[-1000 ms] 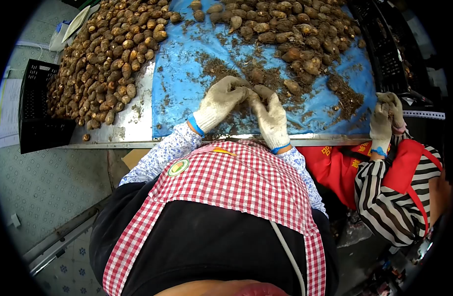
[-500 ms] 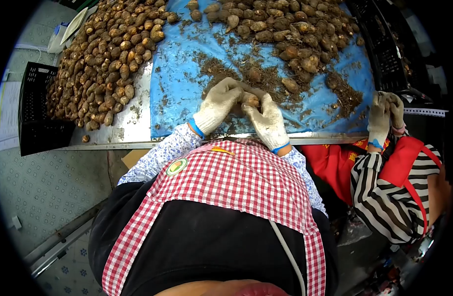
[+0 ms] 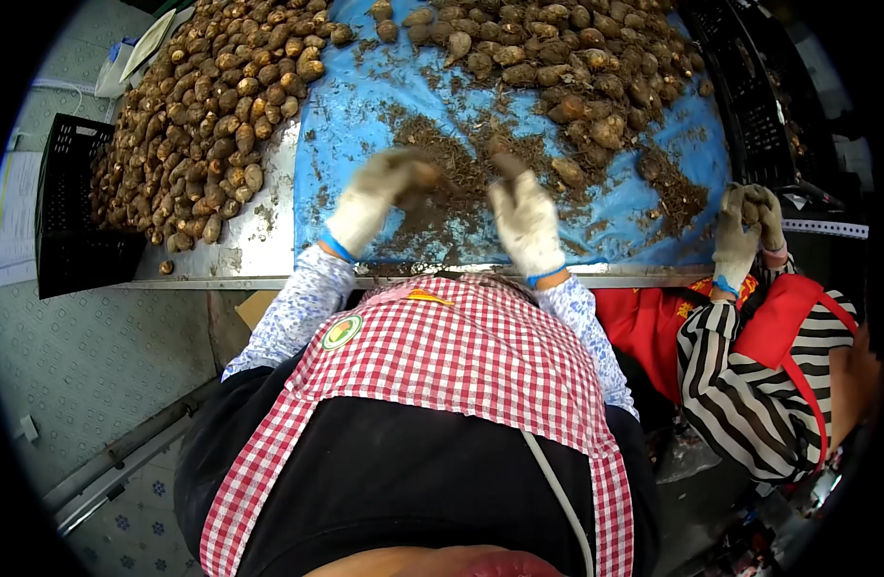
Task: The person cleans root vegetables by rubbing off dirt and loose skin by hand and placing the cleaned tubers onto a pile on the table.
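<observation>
My left hand, in a soiled white knit glove, is shut on a brown taro corm; both are blurred by motion. The corm shows at the fingertips, over the blue sheet. To its right, my right hand wears the same kind of glove, thumb and fingers apart. Its dark, dirty fingertips reach to another taro corm lying in the root debris. Blur hides whether they touch it.
Trimmed corms are heaped on the left, rougher hairy ones at the back right. Black crates stand at both ends. At right, a co-worker's gloved hands hold something small. The metal table edge runs before me.
My hands were together around a corm. The left has moved left with the corm, while the right has let go and its fingers point forward to another one.
</observation>
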`<move>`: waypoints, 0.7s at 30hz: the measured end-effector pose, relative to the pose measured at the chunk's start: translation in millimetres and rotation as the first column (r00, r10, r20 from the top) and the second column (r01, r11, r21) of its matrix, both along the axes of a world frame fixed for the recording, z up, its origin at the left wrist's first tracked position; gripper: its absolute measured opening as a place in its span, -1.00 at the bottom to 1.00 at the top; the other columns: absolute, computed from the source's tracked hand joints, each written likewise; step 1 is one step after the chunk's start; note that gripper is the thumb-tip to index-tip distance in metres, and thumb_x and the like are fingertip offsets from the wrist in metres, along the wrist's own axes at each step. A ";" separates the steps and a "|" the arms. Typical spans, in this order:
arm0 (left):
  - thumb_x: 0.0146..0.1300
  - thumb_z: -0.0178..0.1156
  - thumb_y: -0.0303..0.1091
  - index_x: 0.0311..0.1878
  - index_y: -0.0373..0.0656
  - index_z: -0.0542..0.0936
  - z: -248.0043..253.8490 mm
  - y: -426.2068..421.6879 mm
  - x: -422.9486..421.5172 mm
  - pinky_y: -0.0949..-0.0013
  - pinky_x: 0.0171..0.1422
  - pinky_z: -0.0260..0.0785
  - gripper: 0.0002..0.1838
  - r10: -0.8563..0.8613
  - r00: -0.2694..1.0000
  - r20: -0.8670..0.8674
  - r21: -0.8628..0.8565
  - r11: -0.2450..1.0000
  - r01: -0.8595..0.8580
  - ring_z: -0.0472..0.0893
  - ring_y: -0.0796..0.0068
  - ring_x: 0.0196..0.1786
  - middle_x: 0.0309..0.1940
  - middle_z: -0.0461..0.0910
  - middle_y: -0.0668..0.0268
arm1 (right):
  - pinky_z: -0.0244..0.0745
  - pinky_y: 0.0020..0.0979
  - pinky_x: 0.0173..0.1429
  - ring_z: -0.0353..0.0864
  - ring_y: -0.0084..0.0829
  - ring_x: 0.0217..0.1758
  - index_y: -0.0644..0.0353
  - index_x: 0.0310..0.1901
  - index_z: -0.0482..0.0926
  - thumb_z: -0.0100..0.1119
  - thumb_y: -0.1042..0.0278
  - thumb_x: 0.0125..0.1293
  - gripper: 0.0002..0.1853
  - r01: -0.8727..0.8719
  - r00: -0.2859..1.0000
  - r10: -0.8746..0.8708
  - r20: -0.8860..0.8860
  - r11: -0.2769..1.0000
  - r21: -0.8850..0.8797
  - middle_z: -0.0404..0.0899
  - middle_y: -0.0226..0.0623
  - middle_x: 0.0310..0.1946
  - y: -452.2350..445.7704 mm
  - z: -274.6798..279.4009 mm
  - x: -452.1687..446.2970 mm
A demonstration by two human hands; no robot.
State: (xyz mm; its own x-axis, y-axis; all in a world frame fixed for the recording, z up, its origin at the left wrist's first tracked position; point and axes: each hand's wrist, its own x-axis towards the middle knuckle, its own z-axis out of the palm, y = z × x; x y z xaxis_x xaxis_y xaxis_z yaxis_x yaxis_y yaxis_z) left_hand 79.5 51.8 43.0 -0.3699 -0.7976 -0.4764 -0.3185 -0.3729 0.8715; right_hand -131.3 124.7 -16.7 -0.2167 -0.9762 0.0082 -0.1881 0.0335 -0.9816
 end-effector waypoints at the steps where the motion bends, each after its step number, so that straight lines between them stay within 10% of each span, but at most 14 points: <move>1: 0.42 0.13 -0.30 0.26 -0.38 0.42 8.2 -1.4 13.6 0.43 0.01 0.58 -0.54 0.139 0.981 0.133 -0.162 0.980 -0.117 0.68 0.33 -0.07 0.02 0.65 0.03 | 0.52 -0.58 -0.44 0.46 -0.52 -0.50 0.17 0.17 0.47 0.06 0.27 0.45 -0.67 0.047 0.960 -0.008 -0.280 0.990 0.131 0.62 -0.22 -0.21 -9.4 14.2 -12.6; 2: 0.37 0.15 -0.29 0.21 -0.37 0.47 -13.2 -11.4 39.8 0.40 -0.12 0.58 -0.56 0.260 0.931 0.256 -0.456 0.882 -0.121 0.68 0.37 -0.17 -0.06 0.67 0.07 | 0.60 -0.48 -0.35 0.56 -0.45 -0.40 0.18 0.14 0.49 0.07 0.26 0.43 -0.68 0.108 0.846 0.046 -0.531 0.961 0.255 0.62 -0.15 -0.15 -19.0 28.5 -25.2; 3: 0.33 0.17 -0.28 0.15 -0.36 0.51 -34.1 -24.9 71.6 0.38 -0.24 0.59 -0.58 0.403 0.855 0.327 -0.707 0.705 -0.062 0.68 0.41 -0.27 -0.14 0.69 0.12 | 0.61 -0.28 -0.11 0.64 -0.24 -0.16 0.19 0.08 0.52 0.22 0.16 0.32 -0.61 0.068 0.617 -0.114 -0.779 0.994 -0.092 0.61 -0.06 -0.09 -23.5 -11.6 -46.1; 10: 0.25 0.23 -0.21 -0.01 -0.15 0.65 8.5 -35.8 140.0 0.21 -0.13 0.61 -0.69 0.620 0.217 0.754 -0.655 0.687 0.313 0.69 0.23 -0.19 -0.17 0.66 0.02 | 0.44 -0.06 0.17 0.55 -0.03 0.08 0.18 0.01 0.54 0.34 -0.07 0.16 -0.46 0.051 0.425 0.120 -0.897 0.986 0.156 0.57 -0.01 -0.01 -55.2 -16.2 -27.3; 13: 0.33 0.16 -0.28 0.13 -0.32 0.56 -26.0 -51.3 125.7 0.20 -0.03 0.62 -0.61 0.539 0.747 0.389 -0.872 0.478 0.109 0.68 0.18 -0.13 -0.03 0.62 -0.08 | 0.51 -0.10 0.11 0.61 -0.01 0.03 0.20 0.05 0.53 0.29 0.00 0.21 -0.49 0.054 0.577 0.147 -0.803 0.975 0.217 0.61 0.03 -0.07 -61.5 -16.9 -22.1; 14: 0.35 0.15 -0.29 0.19 -0.35 0.50 -12.6 -46.1 97.6 0.21 0.03 0.61 -0.57 0.461 0.815 0.351 -0.773 0.634 -0.026 0.66 0.17 -0.03 0.05 0.59 -0.11 | 0.53 -0.15 0.15 0.61 -0.03 0.09 0.19 0.10 0.51 0.33 0.07 0.19 -0.49 0.043 0.624 0.173 -0.762 0.966 0.254 0.61 0.02 0.00 -58.5 -6.6 -18.7; 19: 0.50 -0.01 -0.12 0.38 -0.32 0.30 -49.1 -49.5 -15.2 0.16 0.37 0.40 -0.45 -0.170 0.970 0.173 -0.478 0.847 0.234 0.50 0.22 0.25 0.32 0.39 -0.05 | 0.56 -0.24 0.17 0.61 -0.10 0.14 0.09 0.22 0.48 0.39 0.30 0.17 -0.44 -0.333 0.856 0.301 -0.421 0.943 -0.004 0.59 -0.01 0.07 -27.4 46.1 -12.5; 21: 0.55 -0.12 -0.05 0.35 -0.28 0.34 -11.3 -16.6 -43.8 0.22 0.27 0.49 -0.47 -0.143 0.958 -0.248 -0.012 0.989 0.145 0.53 0.28 0.24 0.27 0.44 0.03 | 0.57 -0.19 0.09 0.61 -0.02 0.08 0.11 0.23 0.48 0.39 0.32 0.14 -0.42 -0.348 0.839 0.259 -0.479 0.931 -0.108 0.60 0.02 0.00 -21.5 46.2 -14.0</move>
